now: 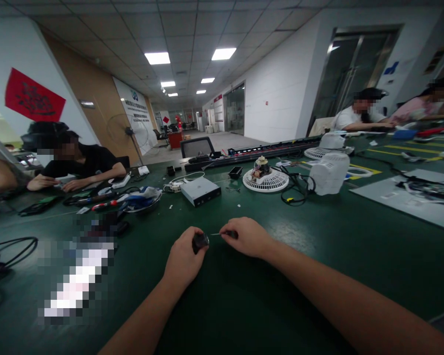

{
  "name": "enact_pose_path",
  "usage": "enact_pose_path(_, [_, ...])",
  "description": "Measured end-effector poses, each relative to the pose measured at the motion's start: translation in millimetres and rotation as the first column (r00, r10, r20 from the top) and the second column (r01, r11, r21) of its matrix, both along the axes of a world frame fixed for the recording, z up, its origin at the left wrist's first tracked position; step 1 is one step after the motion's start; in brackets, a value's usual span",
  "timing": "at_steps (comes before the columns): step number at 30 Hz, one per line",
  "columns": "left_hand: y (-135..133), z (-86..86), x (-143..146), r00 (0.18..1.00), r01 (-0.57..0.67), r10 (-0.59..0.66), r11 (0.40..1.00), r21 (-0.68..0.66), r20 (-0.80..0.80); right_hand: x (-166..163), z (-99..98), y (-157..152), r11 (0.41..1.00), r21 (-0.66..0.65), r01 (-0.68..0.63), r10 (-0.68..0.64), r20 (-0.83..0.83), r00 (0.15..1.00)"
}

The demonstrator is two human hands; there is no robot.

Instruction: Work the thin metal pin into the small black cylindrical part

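At the near edge of the green worktop, both forearms run out of the picture at the bottom, so only the wrists and hands show. The left hand is closed around a small dark round part, and its fingers cover most of it; what kind of part it is cannot be made out. The right hand pinches a thin tool whose handle is hidden inside the fingers. Only a slim pale shaft shows, its tip at or just beside the part's upper edge. The part looks black, rounded and slightly glossy, and sits between the two hands, just above the worktop.

To the left, a patch of the worktop is blurred into squares, and a black cable beside it is cut off by the picture's edge. Further back lie a flat grey box, a round white fan grille with a motor on it, and a white fan casing. A person in a black shirt sits at the far left.
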State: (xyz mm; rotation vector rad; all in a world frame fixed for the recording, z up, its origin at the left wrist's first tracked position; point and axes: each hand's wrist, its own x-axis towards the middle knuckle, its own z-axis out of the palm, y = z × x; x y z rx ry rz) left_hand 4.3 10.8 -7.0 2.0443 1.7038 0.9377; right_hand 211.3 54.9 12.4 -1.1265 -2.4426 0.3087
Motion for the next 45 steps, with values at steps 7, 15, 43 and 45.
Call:
enact_pose_path(7, [-2.5, 2.7, 2.9, 0.993, 0.112, -0.111, 0.993, 0.025, -0.036, 0.6, 2.4, -3.4, 0.996, 0.080, -0.040, 0.027, 0.161, 0.987])
enact_pose_path(15, [-4.1, 4.7, 0.1, 0.987, 0.151, -0.149, 0.988, 0.025, -0.061, 2.4, 4.3, -5.0, 0.998, 0.043, -0.052, 0.048, 0.095, 0.994])
enact_pose_path(43, [2.0, 2.7, -4.8, 0.986, -0.090, 0.089, 0.996, -0.003, -0.143, -17.9, 7.3, -27.0, 0.928, -0.206, -0.310, 0.308, -0.040, 0.950])
enact_pose_path(45, [3.2, 1.9, -6.8, 0.986, -0.107, 0.105, 0.994, -0.005, -0.132, -22.7, 4.9, -30.5, 0.887, -0.276, -0.371, 0.379, -0.025, 0.925])
